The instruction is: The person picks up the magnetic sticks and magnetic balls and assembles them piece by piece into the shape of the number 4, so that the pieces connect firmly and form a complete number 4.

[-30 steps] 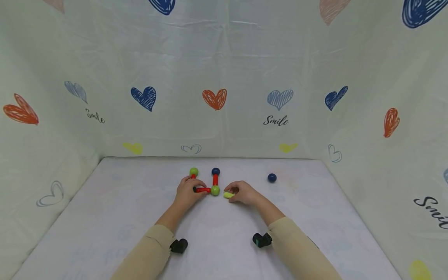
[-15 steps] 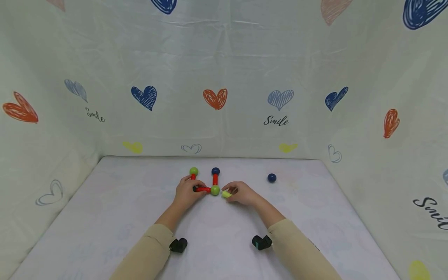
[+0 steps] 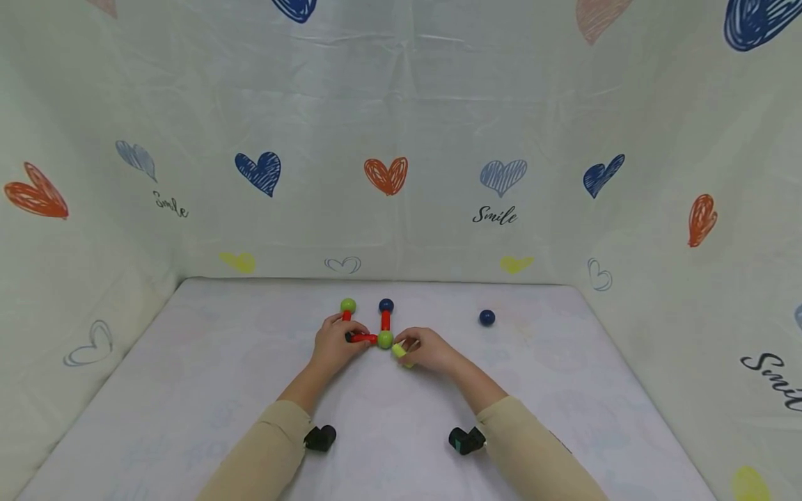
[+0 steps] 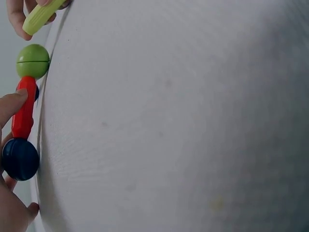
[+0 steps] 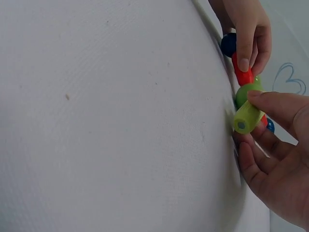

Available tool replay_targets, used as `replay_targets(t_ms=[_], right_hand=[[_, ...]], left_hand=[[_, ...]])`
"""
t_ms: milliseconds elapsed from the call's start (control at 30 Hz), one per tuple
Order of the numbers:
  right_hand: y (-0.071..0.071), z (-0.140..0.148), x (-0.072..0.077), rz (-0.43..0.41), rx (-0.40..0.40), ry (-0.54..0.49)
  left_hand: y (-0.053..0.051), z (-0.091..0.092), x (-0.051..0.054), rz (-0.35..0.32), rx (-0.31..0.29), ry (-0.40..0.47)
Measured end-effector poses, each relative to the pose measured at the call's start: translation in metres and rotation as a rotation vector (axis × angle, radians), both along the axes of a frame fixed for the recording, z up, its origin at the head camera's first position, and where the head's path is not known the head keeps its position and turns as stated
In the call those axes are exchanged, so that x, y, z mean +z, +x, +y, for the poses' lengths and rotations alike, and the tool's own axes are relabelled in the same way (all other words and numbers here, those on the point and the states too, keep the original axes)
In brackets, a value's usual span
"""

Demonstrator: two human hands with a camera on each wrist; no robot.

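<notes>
In the head view my left hand (image 3: 334,346) pinches a red rod (image 3: 363,339) of a ball-and-rod construction toy. A dark blue ball (image 4: 20,159) sits at that rod's left end, partly covered by the fingers. Its right end meets a green ball (image 3: 385,339), from which a second red rod (image 3: 385,321) runs back to another blue ball (image 3: 386,305). Behind the left hand, a third red rod (image 3: 346,316) leads to a green ball (image 3: 348,305). My right hand (image 3: 432,350) pinches a yellow-green rod (image 5: 247,117), tilted close beside the middle green ball; a grey dot marks its end face.
A loose dark blue ball (image 3: 487,318) lies on the white table (image 3: 388,445), back and right of the right hand. Behind the table hangs a white cloth (image 3: 438,236) printed with hearts. Black wrist cameras (image 3: 466,440) sit at both cuffs.
The right hand has moved slightly left, bringing the yellow-green rod nearer the middle green ball. That rod has turned from nearly level to slanted. The left hand and the joined pieces stay put.
</notes>
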State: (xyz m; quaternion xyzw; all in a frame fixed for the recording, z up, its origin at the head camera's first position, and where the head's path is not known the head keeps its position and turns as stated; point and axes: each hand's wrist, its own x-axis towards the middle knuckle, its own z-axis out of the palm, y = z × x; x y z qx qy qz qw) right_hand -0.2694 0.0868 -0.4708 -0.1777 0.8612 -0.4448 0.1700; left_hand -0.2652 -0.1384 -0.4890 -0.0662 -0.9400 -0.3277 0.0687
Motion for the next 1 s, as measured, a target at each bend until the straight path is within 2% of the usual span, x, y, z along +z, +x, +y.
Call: replay_targets(t_ms=[200, 533, 1000], right_hand=[[0.003, -0.004, -0.001, -0.016, -0.014, -0.033], [0.007, -0.015, -0.002, -0.033, -0.081, -0.063], [0.009, -0.025, -0.005, -0.019, -0.093, -0.079]], left_hand=[[0.000, 0.000, 0.001, 0.001, -0.002, 0.003], [0.000, -0.001, 0.001, -0.001, -0.002, 0.010], [0.000, -0.001, -0.001, 0.034, -0.013, 0.025]])
